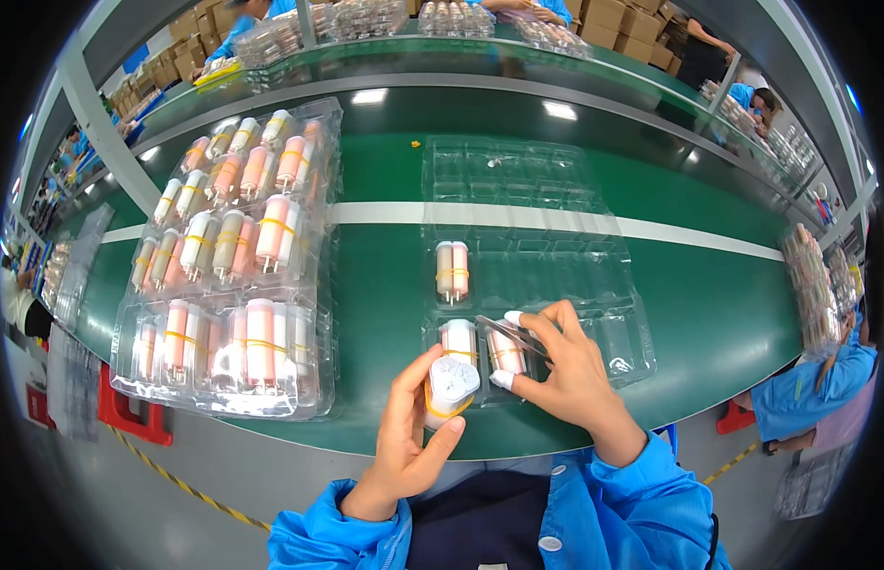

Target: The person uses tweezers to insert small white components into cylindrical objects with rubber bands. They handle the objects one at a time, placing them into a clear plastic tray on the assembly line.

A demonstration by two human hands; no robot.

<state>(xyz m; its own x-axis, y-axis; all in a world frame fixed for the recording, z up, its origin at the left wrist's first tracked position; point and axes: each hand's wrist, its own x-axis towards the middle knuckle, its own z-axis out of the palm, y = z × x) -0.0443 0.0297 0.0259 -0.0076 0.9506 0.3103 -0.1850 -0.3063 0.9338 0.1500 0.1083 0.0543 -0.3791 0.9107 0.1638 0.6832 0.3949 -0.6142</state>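
My left hand [409,432] is closed around a bundle of cylinders [453,380], held upright at the near edge of a clear plastic tray [608,285]. Its pale end faces up and a yellow band circles it lower down. In my right hand [570,370] are metal tweezers [513,332]. White covers sit on its thumb and a fingertip, which are at either end of a pink-and-white bundle [505,351] in the tray; whether they grip it I cannot tell. Beside that stands a white banded bundle [458,339]. Farther up the tray lies a grey-and-pink bundle [452,270] with metal pins.
Left of the tray, stacked clear trays [314,356] hold several banded bundles. A white stripe [376,213] crosses the green table [708,294]. More filled trays [810,285] stand at the right edge. People in blue work beyond the metal frame [95,123].
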